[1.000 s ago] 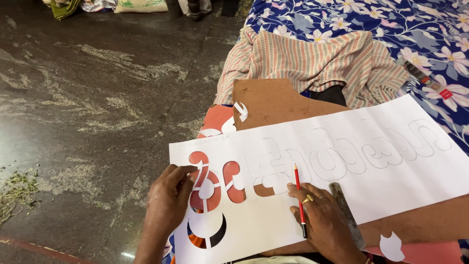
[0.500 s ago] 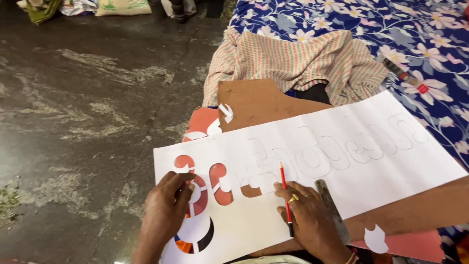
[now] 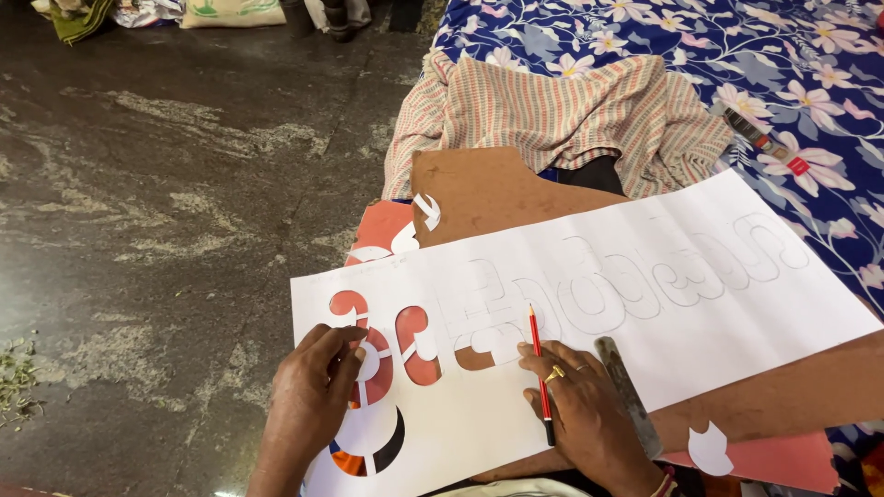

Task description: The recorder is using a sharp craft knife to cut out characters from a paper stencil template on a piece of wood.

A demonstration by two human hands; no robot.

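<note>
Floor-level board carries cut-out white paper sheet (image 3: 645, 304); left hand (image 3: 318, 391) presses it, right hand (image 3: 580, 405) grips red pencil (image 3: 539, 368).

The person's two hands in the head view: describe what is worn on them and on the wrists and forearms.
The left hand is bare, with no ring, and its forearm shows no sleeve. The right hand wears two gold-coloured rings on its fingers and a band of red and pale bangles at the wrist. No sleeve shows there.
</note>
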